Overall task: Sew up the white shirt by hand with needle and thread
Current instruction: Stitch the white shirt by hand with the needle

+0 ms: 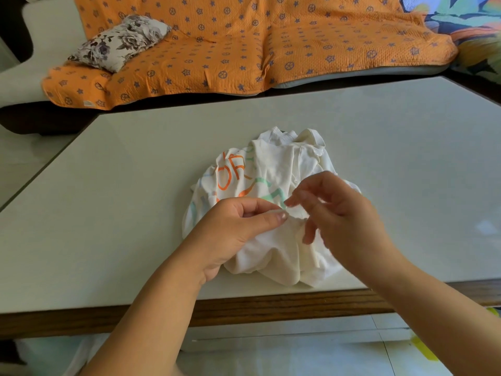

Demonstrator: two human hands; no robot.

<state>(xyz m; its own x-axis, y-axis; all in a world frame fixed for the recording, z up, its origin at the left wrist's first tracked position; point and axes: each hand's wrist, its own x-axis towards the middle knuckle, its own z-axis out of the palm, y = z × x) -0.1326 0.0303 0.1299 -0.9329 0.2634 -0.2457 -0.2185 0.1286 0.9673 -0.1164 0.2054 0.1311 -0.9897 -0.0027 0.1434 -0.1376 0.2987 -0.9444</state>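
A crumpled white shirt (273, 169) with orange and green lettering lies in a heap near the front edge of the table (108, 213). My left hand (238, 226) pinches a fold of the shirt between thumb and forefinger at the heap's near side. My right hand (333, 210) hovers just to the right of it, forefinger and thumb brought together near the left thumb tip, the other fingers loosely spread and blurred. Needle and thread are too fine to make out in this view.
The table has a pale top and a dark wooden front edge (271, 305). Behind it stands a sofa under an orange patterned cover (244, 50), with a floral cushion (119, 42) on its left. Tiled floor (298, 348) shows below the table.
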